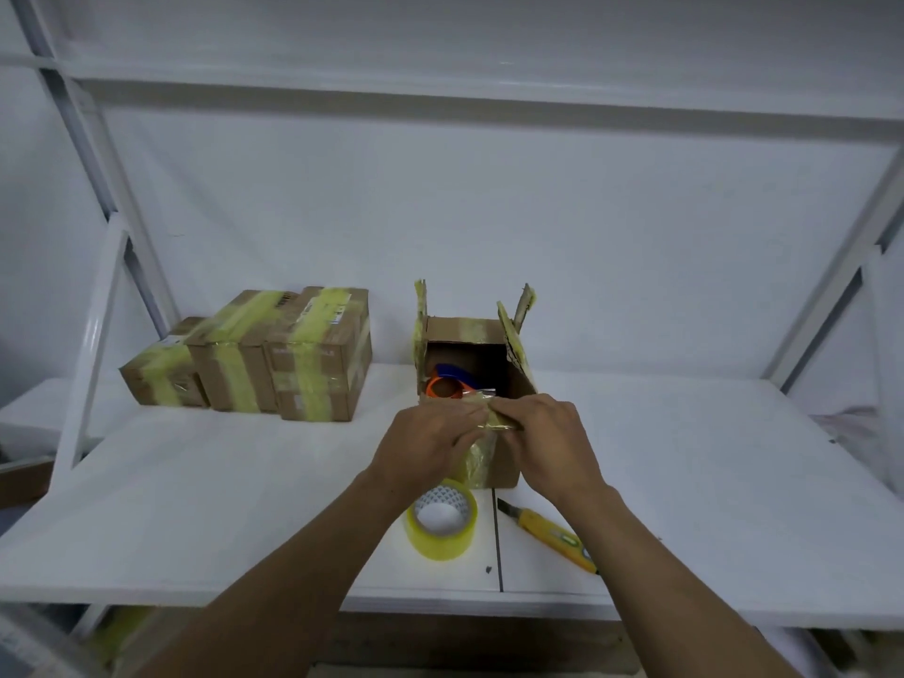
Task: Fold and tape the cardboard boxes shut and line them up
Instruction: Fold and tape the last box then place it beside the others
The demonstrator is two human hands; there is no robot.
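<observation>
The left hand (430, 442) lies with fairly straight fingers across the near flap (496, 423) of the open box (464, 330), pressing it. The right hand (543, 437) meets it from 3 o'clock, its fingers closed on the flap's crinkled, tape-covered edge. The box stands mid-table, with its side flaps (419, 325) upright at 9 and 3 o'clock.

The old tape on the flap looks sticky and wrinkled, so it may cling to the fingers and drag the flap back up when they let go. An orange and blue object (447, 381) sits high inside and may keep the flap from lying flat. The knife (548, 533) lies at 5 o'clock with its blade tip toward the right wrist, so a careless backward pull could meet it. The tape roll (440, 548) rests just beside the box's front, under the left wrist.

Three taped boxes (254, 354) stand in a row at 10 o'clock, near the table (685, 457) edge and a white post (98, 335). The line has room to grow only toward the open box. Bare tabletop stretches toward 3 o'clock.
</observation>
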